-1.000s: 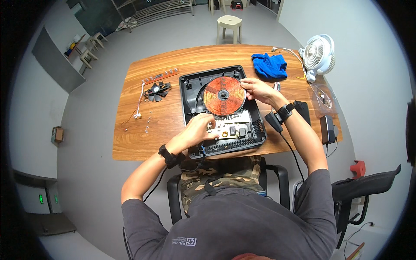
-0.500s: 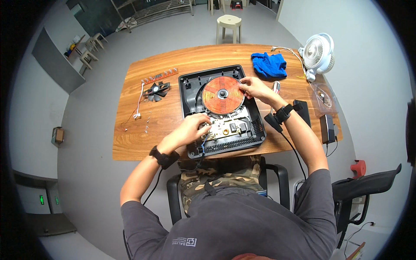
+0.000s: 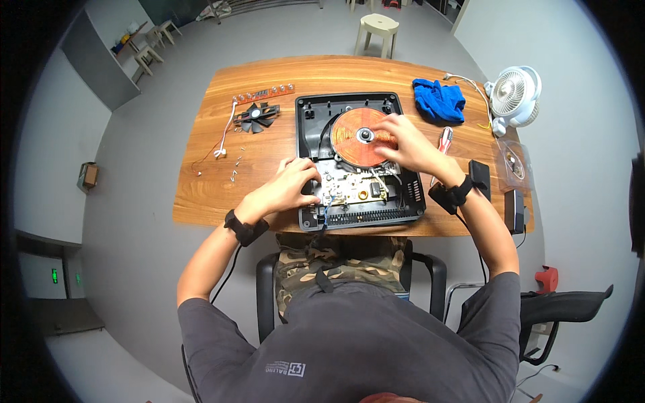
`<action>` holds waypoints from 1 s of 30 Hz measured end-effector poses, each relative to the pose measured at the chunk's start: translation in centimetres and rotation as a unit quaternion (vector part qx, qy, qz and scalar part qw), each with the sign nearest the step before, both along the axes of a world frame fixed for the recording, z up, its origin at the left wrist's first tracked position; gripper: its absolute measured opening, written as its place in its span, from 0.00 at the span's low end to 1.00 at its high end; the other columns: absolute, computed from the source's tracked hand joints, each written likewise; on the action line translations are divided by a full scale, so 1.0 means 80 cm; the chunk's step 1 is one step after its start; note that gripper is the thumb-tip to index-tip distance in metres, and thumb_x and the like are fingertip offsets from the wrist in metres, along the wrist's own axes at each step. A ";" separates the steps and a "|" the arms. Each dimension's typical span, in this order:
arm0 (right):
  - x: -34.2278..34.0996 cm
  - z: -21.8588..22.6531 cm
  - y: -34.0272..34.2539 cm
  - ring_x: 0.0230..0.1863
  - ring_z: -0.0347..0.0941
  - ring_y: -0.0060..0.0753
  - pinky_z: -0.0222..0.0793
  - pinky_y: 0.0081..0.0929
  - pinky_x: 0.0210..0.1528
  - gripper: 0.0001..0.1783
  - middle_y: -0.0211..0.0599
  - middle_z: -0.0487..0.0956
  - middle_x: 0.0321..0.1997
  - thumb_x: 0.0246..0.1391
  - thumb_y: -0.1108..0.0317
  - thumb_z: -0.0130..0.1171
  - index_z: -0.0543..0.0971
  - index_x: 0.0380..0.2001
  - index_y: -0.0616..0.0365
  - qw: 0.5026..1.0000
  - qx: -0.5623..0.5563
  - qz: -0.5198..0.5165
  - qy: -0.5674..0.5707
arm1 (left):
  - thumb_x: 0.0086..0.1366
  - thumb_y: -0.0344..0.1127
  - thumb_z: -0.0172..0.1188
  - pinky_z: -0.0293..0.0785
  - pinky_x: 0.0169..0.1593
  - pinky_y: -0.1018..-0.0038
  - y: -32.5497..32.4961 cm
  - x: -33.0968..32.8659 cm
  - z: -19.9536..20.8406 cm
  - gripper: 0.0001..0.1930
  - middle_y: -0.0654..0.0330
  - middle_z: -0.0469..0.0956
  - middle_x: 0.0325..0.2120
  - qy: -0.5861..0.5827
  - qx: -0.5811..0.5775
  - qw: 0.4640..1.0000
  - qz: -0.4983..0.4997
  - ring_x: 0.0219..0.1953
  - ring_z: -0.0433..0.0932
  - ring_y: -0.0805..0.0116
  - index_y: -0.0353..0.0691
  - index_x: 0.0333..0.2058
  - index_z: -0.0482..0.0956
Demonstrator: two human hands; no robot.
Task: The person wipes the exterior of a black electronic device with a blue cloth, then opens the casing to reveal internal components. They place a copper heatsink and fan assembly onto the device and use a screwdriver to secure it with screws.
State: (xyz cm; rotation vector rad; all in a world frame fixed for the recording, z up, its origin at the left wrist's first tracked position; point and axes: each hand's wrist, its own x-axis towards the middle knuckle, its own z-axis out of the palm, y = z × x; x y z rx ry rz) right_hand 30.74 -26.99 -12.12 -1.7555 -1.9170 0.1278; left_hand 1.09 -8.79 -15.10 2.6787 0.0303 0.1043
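The opened black base of an induction cooker (image 3: 363, 219) lies on the table in front of me. In its far half sits a round, copper-red induction coil (image 3: 349, 144) with a dark centre. Nearer me is a pale circuit board (image 3: 349, 188) with wires and a small copper-coloured ring. My left hand (image 3: 290, 186) grips the base's left wall, its thumb and fingers bent over the edge beside the board. Reaching over the coil's right side, my right hand (image 3: 411, 144) has its curved fingers on it, hiding part of the rim.
Left of the base lie a black fan (image 3: 256, 117), a strip board (image 3: 264, 93) with wires, and several small screws (image 3: 235, 173). To the right are a blue cloth (image 3: 438, 102), a screwdriver (image 3: 445, 140), a clear box (image 3: 516, 166), black boxes and a white desk fan (image 3: 515, 96).
My right hand has shifted from the coil's right rim inward over its face. My left hand has drawn back from the board to the base's left wall. The whole view has turned slightly.
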 end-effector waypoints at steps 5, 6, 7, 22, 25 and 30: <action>-0.068 0.011 0.006 0.59 0.68 0.47 0.64 0.42 0.64 0.26 0.40 0.75 0.56 0.51 0.62 0.71 0.78 0.53 0.58 0.978 -0.107 0.174 -0.032 | 0.55 0.40 0.75 0.55 0.68 0.52 -0.006 -0.009 0.003 0.21 0.59 0.75 0.45 -0.005 -0.013 1.000 0.007 0.57 0.72 0.57 0.42 0.45 0.78; -0.074 0.007 0.007 0.59 0.68 0.47 0.64 0.42 0.65 0.27 0.40 0.75 0.57 0.51 0.62 0.71 0.78 0.53 0.58 0.975 -0.107 0.189 -0.041 | 0.55 0.41 0.74 0.55 0.67 0.53 -0.009 -0.010 0.008 0.20 0.59 0.75 0.44 -0.017 -0.025 1.000 0.006 0.56 0.72 0.57 0.43 0.44 0.78; -0.076 0.000 0.009 0.60 0.67 0.46 0.64 0.42 0.65 0.30 0.39 0.74 0.59 0.49 0.61 0.73 0.76 0.55 0.57 0.972 -0.112 0.199 -0.056 | 0.55 0.42 0.74 0.56 0.66 0.54 -0.014 -0.011 0.014 0.20 0.60 0.75 0.44 -0.028 -0.037 0.999 0.006 0.56 0.72 0.58 0.43 0.43 0.79; -0.091 -0.019 0.019 0.66 0.62 0.43 0.55 0.53 0.67 0.49 0.34 0.74 0.60 0.36 0.45 0.78 0.73 0.61 0.55 0.948 -0.157 0.159 -0.229 | 0.58 0.51 0.72 0.52 0.59 0.60 -0.025 -0.003 0.018 0.16 0.67 0.76 0.33 0.099 -0.069 0.993 -0.016 0.44 0.73 0.64 0.47 0.31 0.78; -0.089 -0.029 0.017 0.66 0.62 0.43 0.55 0.54 0.67 0.49 0.35 0.74 0.58 0.35 0.46 0.78 0.73 0.61 0.55 0.951 -0.139 0.156 -0.227 | 0.58 0.51 0.72 0.52 0.59 0.61 -0.025 -0.001 0.017 0.16 0.67 0.76 0.33 0.117 -0.068 0.991 -0.013 0.45 0.74 0.66 0.47 0.32 0.78; -0.093 -0.033 0.014 0.64 0.64 0.45 0.56 0.60 0.68 0.39 0.37 0.75 0.53 0.40 0.49 0.75 0.77 0.54 0.58 0.952 -0.122 0.138 -0.245 | 0.59 0.52 0.71 0.53 0.59 0.62 -0.023 -0.002 0.014 0.17 0.66 0.77 0.31 0.112 -0.069 0.991 -0.009 0.43 0.75 0.67 0.47 0.33 0.79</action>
